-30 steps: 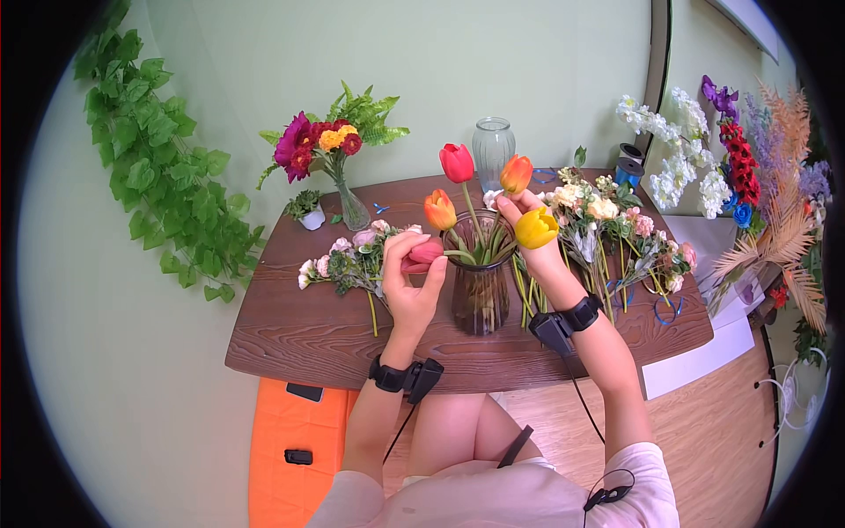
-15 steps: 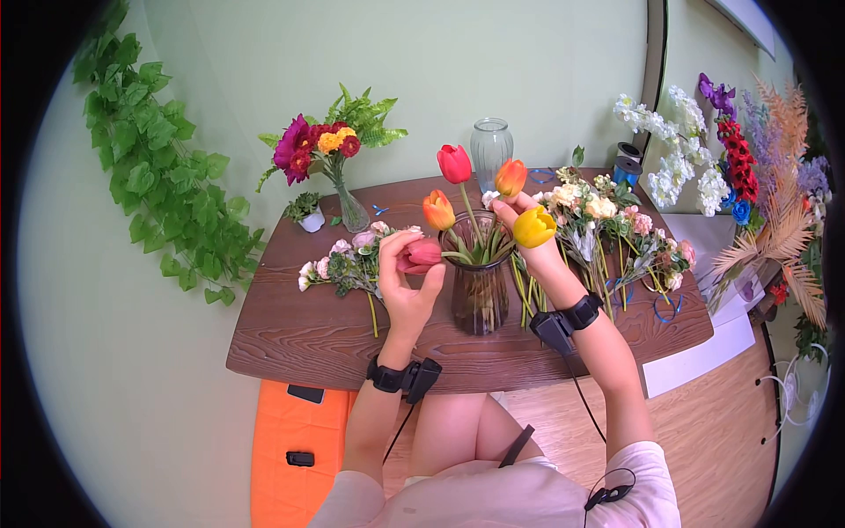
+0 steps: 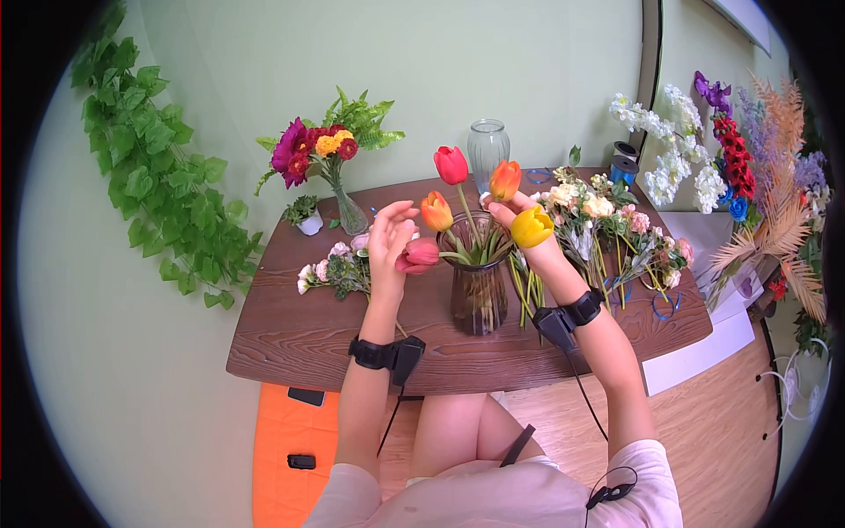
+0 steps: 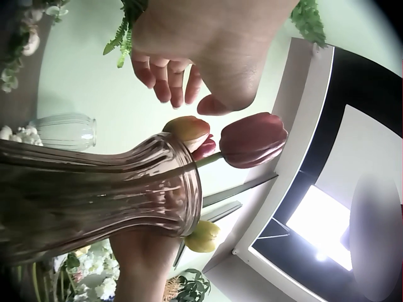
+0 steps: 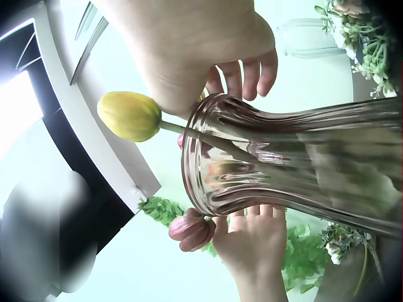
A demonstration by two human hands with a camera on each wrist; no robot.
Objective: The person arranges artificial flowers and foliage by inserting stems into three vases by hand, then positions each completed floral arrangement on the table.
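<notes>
A ribbed, smoky glass vase (image 3: 480, 299) holds tulips: red (image 3: 451, 165), two orange (image 3: 505, 180), yellow (image 3: 532, 227) and dusky pink (image 3: 417, 256). The pink bloom leans out over the left side of the rim. My left hand (image 3: 387, 251) is beside it, fingers loosely extended; the left wrist view shows space between the fingertips and the pink bloom (image 4: 254, 140). Behind the right rim is my right hand (image 3: 532, 242), its fingers loosely bent near the orange and yellow blooms. In the right wrist view its thumb is hidden behind the vase neck.
Pale flower stems (image 3: 598, 216) lie right of the vase, with a smaller bunch (image 3: 343, 268) on the left. Behind stand a clear glass vase (image 3: 489, 154) and a vase of mixed flowers (image 3: 348, 211). A small potted plant (image 3: 306, 216) and ribbon spools (image 3: 624, 167) are near the back edge.
My left hand has come away from around the pink tulip, its fingers straightening and rising a little to the left. The right hand stays by the vase rim.
</notes>
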